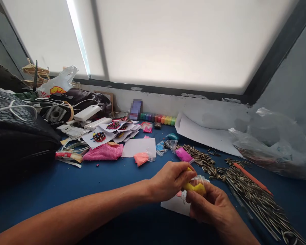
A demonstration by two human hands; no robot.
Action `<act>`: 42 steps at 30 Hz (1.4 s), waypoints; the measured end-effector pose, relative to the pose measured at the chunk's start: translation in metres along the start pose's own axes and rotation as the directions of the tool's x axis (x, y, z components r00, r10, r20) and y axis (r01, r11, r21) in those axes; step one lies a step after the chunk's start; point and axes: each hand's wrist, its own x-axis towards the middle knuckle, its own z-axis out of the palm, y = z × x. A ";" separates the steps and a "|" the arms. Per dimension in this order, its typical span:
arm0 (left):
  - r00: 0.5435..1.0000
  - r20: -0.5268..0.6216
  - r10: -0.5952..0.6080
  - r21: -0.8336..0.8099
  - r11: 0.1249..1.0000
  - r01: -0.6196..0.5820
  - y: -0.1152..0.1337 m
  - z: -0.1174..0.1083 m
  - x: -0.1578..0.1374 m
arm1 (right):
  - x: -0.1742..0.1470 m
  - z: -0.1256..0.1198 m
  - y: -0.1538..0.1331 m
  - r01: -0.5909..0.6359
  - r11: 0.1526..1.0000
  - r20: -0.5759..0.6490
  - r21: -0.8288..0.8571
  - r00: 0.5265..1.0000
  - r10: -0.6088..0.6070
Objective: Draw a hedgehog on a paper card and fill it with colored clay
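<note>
The left hand pinches yellow clay between its fingers; the right hand closes its fingers around it, above white paper.

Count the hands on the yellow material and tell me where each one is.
2. The left hand pinches the left part of the yellow material; the right hand holds it from the right. Neither is hidden.

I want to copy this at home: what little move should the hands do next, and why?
Perhaps the left hand should gently pull a bit off the yellow lump: its fingers are at one side, the right hand holds the other, and a white sheet lies below.
</note>
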 end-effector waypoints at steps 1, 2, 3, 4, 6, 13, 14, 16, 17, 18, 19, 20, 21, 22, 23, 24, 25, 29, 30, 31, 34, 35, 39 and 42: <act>1.000 -0.008 0.028 0.042 0.999 -0.027 0.002 -0.002 0.001 | -0.001 0.000 -0.002 0.000 1.000 0.000 0.006 1.000 0.000; 0.998 -0.025 0.054 0.076 0.996 -0.052 0.003 -0.003 0.001 | -0.002 -0.001 -0.005 0.011 1.000 -0.005 0.007 1.000 -0.011; 0.996 -0.047 0.081 0.099 0.992 -0.076 0.004 -0.005 0.002 | -0.002 -0.002 -0.008 0.032 0.999 -0.011 0.003 0.999 -0.032; 0.992 -0.066 0.105 0.104 0.990 -0.098 0.004 -0.007 0.003 | -0.003 -0.003 -0.010 0.060 0.998 -0.019 -0.006 0.998 -0.060; 0.987 -0.083 0.140 0.080 0.988 -0.133 0.005 -0.009 0.004 | -0.003 -0.004 -0.015 0.104 0.994 -0.036 -0.027 0.994 -0.105; 0.977 -0.108 0.183 0.156 0.974 -0.166 0.003 -0.006 0.000 | 0.000 -0.003 -0.011 0.061 0.997 -0.005 -0.045 0.998 -0.061; 0.980 -0.094 0.177 0.171 0.972 -0.160 0.004 -0.005 -0.001 | 0.000 -0.003 -0.009 0.043 0.998 0.019 -0.038 0.999 -0.042; 0.986 -0.041 0.159 0.199 0.969 -0.148 0.006 -0.004 -0.002 | 0.001 -0.004 -0.005 0.015 0.999 0.083 -0.028 0.996 -0.012; 0.988 -0.011 0.153 0.219 0.965 -0.147 0.008 -0.004 -0.003 | 0.001 -0.005 -0.004 0.007 1.000 0.119 -0.027 0.993 -0.004; 0.989 0.014 0.148 0.240 0.960 -0.147 0.009 -0.004 -0.003 | 0.001 -0.006 -0.004 0.010 1.000 0.147 -0.026 0.989 -0.006; 0.989 0.026 0.149 0.258 0.954 -0.150 0.010 -0.004 -0.003 | 0.001 -0.007 -0.005 0.024 0.999 0.156 -0.026 0.988 -0.020; 0.988 0.019 0.155 0.270 0.950 -0.155 0.010 -0.005 -0.003 | 0.001 -0.007 -0.006 0.042 0.999 0.147 -0.025 0.988 -0.038; 0.987 -0.002 0.163 0.270 0.950 -0.156 0.010 -0.006 -0.002 | 0.001 -0.008 -0.007 0.062 0.998 0.127 -0.024 0.990 -0.059; 0.985 -0.028 0.170 0.255 0.954 -0.157 0.009 -0.006 -0.001 | 0.001 -0.009 -0.008 0.085 0.996 0.097 -0.021 0.992 -0.082; 0.982 -0.053 0.179 0.230 0.960 -0.162 0.008 -0.007 0.000 | 0.002 -0.011 -0.010 0.105 0.994 0.066 -0.020 0.992 -0.103; 0.979 -0.074 0.187 0.199 0.965 -0.170 0.006 -0.007 0.001 | 0.002 -0.012 -0.011 0.120 0.993 0.041 -0.017 0.992 -0.120; 0.977 -0.089 0.194 0.165 0.970 -0.177 0.004 -0.008 0.002 | 0.003 -0.013 -0.012 0.131 0.991 0.023 -0.009 0.991 -0.131; 0.982 -0.102 0.162 -0.032 0.986 -0.166 -0.002 -0.008 0.004 | 0.003 -0.018 -0.020 0.125 0.990 -0.050 0.066 0.991 -0.122; 0.986 -0.095 0.137 -0.088 0.985 -0.146 -0.001 -0.009 0.004 | 0.002 -0.020 -0.022 0.113 0.991 -0.064 0.078 0.992 -0.108; 0.990 -0.084 0.113 -0.137 0.983 -0.123 0.000 -0.010 0.004 | 0.002 -0.021 -0.025 0.099 0.992 -0.073 0.082 0.993 -0.093; 0.996 -0.043 0.082 -0.205 0.975 -0.089 0.004 -0.013 0.004 | 0.001 -0.023 -0.029 0.079 0.993 -0.092 0.088 0.993 -0.071; 0.996 -0.031 0.085 -0.209 0.974 -0.089 0.005 -0.014 0.004 | 0.001 -0.024 -0.028 0.078 0.992 -0.098 0.101 0.993 -0.068; 0.997 -0.006 0.071 -0.216 0.974 -0.071 0.002 -0.017 0.006 | 0.002 -0.027 -0.020 0.055 0.985 -0.072 0.161 0.996 -0.044; 0.999 0.028 0.024 -0.223 0.975 -0.017 -0.002 -0.018 0.007 | 0.003 -0.029 -0.014 0.021 0.990 -0.018 0.139 1.000 -0.018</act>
